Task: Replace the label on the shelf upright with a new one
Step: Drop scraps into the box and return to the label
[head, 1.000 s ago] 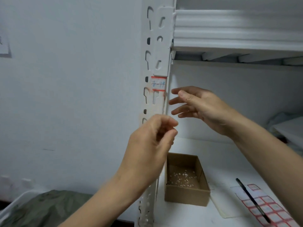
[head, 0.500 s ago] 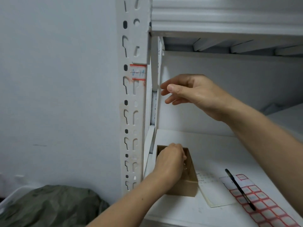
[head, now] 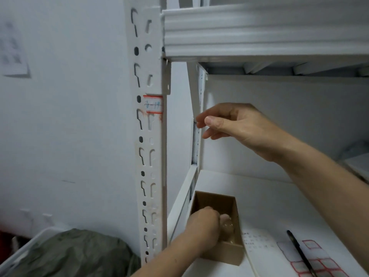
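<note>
A white perforated shelf upright [head: 147, 136] stands left of centre. A red-bordered label [head: 153, 104] with blue handwriting sticks to it, with reddish smears just below. My left hand [head: 205, 226] reaches down into a small brown cardboard box [head: 221, 254] on the shelf, fingers curled; what it holds, if anything, is hidden. My right hand [head: 229, 124] hovers to the right of the upright at label height, fingers loosely apart and holding nothing. A sheet of blank red-bordered labels [head: 319, 264] lies at the lower right with a black pen [head: 299, 250] across it.
The white shelf board [head: 259, 200] carries the box and a pale sheet [head: 257, 242] beside it. A shelf beam [head: 259, 31] runs overhead. A white bin with an olive-green bag [head: 75, 254] sits at the lower left, against the wall [head: 65, 116].
My left hand dropped from in front of the upright into the cardboard box. My right hand stayed near the upright while the view shifted left and closer.
</note>
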